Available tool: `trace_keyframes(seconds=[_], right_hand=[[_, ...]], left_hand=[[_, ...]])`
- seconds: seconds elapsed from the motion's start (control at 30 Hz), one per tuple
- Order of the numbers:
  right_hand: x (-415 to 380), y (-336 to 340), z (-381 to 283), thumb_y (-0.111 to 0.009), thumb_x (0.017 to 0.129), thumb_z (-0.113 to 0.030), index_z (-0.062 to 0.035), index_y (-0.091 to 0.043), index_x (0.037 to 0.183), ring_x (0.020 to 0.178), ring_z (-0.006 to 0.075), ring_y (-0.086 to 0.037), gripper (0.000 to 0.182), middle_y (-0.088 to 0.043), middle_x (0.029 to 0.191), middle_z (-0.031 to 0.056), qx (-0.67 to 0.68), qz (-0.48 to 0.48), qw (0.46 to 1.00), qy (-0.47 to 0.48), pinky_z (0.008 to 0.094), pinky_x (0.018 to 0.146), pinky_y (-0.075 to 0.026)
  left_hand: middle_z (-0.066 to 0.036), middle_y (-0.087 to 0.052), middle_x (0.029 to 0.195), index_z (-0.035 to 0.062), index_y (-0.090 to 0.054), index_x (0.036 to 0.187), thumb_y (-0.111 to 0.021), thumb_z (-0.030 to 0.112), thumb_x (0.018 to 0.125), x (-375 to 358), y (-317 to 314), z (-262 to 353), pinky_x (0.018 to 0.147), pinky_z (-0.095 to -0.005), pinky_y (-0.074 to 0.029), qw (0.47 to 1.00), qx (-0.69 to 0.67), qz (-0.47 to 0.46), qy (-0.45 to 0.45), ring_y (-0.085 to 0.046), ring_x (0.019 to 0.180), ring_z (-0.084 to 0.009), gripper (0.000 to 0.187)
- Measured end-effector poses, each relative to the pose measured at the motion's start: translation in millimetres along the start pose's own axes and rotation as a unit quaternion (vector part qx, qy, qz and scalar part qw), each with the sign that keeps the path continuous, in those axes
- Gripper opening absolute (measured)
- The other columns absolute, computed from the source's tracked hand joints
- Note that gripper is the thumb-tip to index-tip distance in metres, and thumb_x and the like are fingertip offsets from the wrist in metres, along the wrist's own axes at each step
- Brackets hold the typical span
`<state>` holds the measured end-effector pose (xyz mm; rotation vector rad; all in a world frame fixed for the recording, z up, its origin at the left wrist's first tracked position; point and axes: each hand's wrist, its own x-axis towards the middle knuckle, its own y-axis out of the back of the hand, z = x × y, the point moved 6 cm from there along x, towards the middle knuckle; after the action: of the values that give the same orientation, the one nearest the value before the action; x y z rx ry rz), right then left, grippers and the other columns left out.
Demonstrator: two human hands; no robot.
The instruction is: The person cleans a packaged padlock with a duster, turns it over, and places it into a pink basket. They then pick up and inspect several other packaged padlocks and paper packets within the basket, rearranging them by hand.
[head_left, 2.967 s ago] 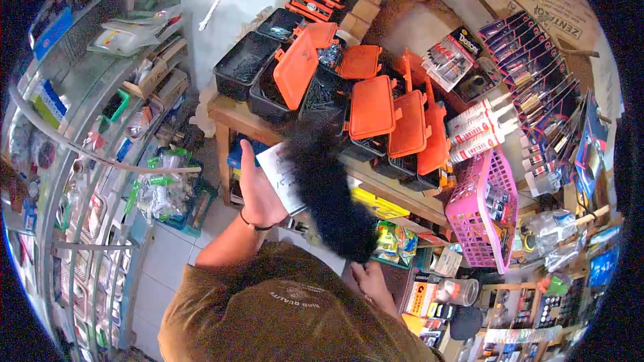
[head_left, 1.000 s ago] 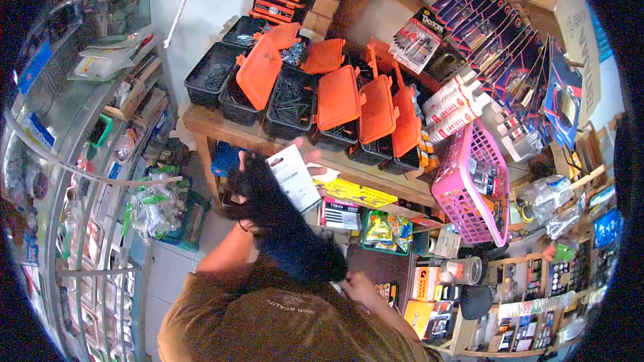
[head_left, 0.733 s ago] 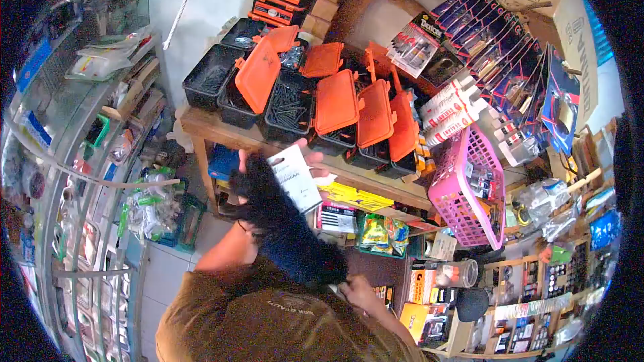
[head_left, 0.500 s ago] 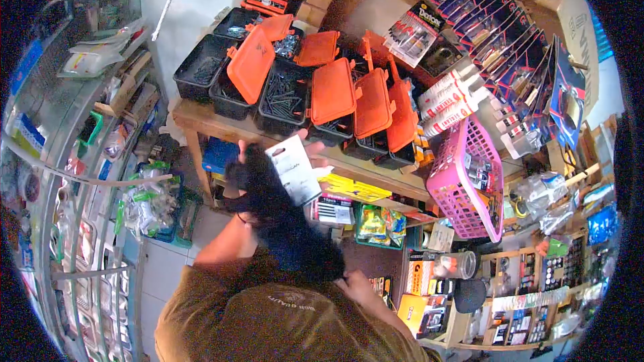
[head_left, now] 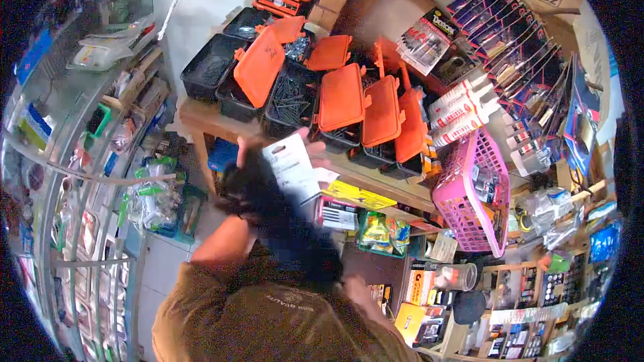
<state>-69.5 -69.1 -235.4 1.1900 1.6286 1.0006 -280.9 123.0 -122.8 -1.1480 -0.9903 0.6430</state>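
A white packaging card (head_left: 293, 166) with a hang slot and small print rests across my left hand (head_left: 315, 149). Its fingers stick out past the card's right edge, and what seems to be its thumb shows to the left. Over both wrists lies a dark, blurred shape (head_left: 288, 228) that I cannot make out. My right forearm (head_left: 365, 298) runs under this shape, so my right hand's fingers are hidden. Just beyond the card stand black boxes of screws (head_left: 290, 104) with raised orange lids (head_left: 339, 97).
The boxes stand on a wooden bench (head_left: 221, 121). A pink basket (head_left: 463, 194) hangs at its right end, beside white sealant tubes (head_left: 463, 110). Hanging packs (head_left: 516, 53) fill the back right. A glass display case (head_left: 74, 167) lines the left, and stocked shelves (head_left: 530, 315) occupy the lower right.
The view has shifted a little, so the bench and boxes appear slightly lower and farther right. The card stays in my left hand and sits at a slightly different angle.
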Motion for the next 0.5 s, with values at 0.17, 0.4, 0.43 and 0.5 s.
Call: trace_keyframes(seconds=[0.17,0.4,0.43,0.5], right_hand=[[5,18,20,-0.053,0.078,-0.033,-0.0006,-0.056,0.086,0.059,0.0372,-0.055,0.033,-0.055,0.062,0.0209,0.165,0.041,0.97,-0.172,0.0442,0.058,-0.044],[12,41,-2,-0.058,0.074,-0.027,0.0027,-0.051,0.066,0.056,0.0361,-0.053,0.032,-0.051,0.059,0.0224,0.156,0.005,0.969,-0.193,0.0409,0.051,-0.041],[9,34,6,-0.058,0.074,-0.027,0.0027,-0.051,0.066,0.056,0.0361,-0.053,0.032,-0.051,0.059,0.0224,0.157,0.007,0.968,-0.193,0.0409,0.051,-0.041],[10,11,13,-0.057,0.076,-0.029,0.0036,-0.051,0.066,0.058,0.0371,-0.053,0.034,-0.052,0.06,0.0223,0.026,-0.054,0.998,-0.029,0.0418,0.053,-0.042]], left_hand=[[-0.021,-0.037,0.125,0.0038,-0.019,0.132,-0.027,0.074,0.069,1,1,0,0.091,-0.0541,-0.032,0.993,-0.059,0.097,-0.018,-0.038,0.113,-0.0381,0.094],[-0.019,-0.036,0.127,0.0038,-0.027,0.129,-0.029,0.073,0.071,0,7,1,0.093,-0.0526,-0.03,0.999,-0.03,0.045,0.007,-0.038,0.113,-0.0377,0.09],[-0.019,-0.036,0.127,0.0036,-0.027,0.129,-0.029,0.073,0.07,4,3,2,0.093,-0.0532,-0.03,1.0,-0.013,0.003,0.002,-0.039,0.113,-0.0375,0.091],[-0.021,-0.036,0.126,0.0041,-0.027,0.129,-0.029,0.074,0.07,7,3,8,0.09,-0.0554,-0.031,0.996,-0.018,-0.083,0.018,-0.04,0.112,-0.0367,0.092]])
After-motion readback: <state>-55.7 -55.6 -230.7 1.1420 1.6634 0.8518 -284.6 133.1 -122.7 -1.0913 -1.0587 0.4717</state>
